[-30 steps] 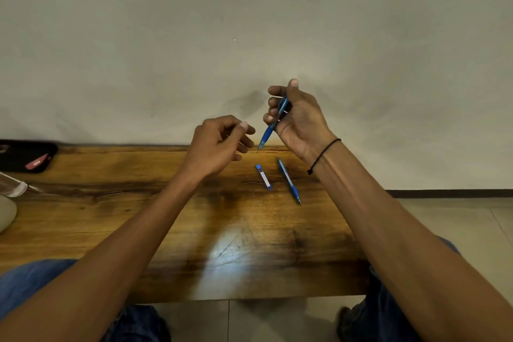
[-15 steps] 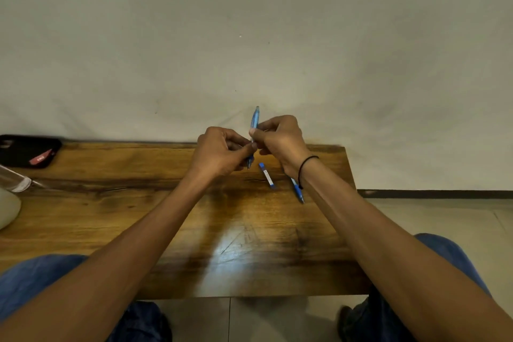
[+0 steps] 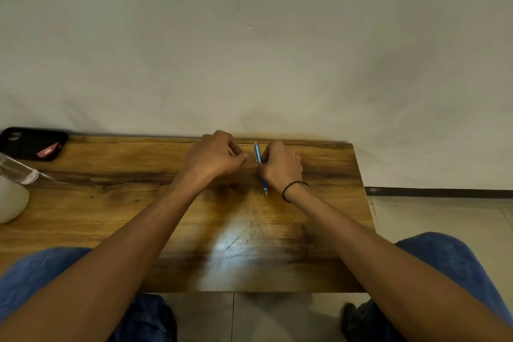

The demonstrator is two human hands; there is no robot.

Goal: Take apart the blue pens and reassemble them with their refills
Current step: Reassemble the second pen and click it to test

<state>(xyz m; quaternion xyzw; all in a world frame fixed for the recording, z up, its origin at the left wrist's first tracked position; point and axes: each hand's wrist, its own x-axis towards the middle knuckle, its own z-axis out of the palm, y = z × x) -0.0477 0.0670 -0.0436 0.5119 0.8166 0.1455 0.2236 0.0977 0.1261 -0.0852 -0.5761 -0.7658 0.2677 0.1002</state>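
Note:
A blue pen [image 3: 258, 152] sticks out past the thumb side of my right hand [image 3: 281, 168], which is closed around it low over the wooden table [image 3: 138, 203]. A blue shaft with a pointed tip [image 3: 264, 187] shows below the same hand; I cannot tell whether it belongs to the held pen or to a second pen lying on the table. My left hand [image 3: 215, 157] rests just left of the pen with its fingers curled and thumb pressed to the fingertips. Nothing shows in it, and a small gap separates it from the pen.
A black pouch [image 3: 27, 141] with a red item [image 3: 48, 150] lies at the table's far left corner. In front of it are a clear bottle [image 3: 19, 172] and a white rounded object [image 3: 11, 200]. A wall runs along the table's far edge.
Both hands have dropped from mid-air to the tabletop. The pen held upright between both hands is now in the right hand only. The small labelled blue piece is out of sight.

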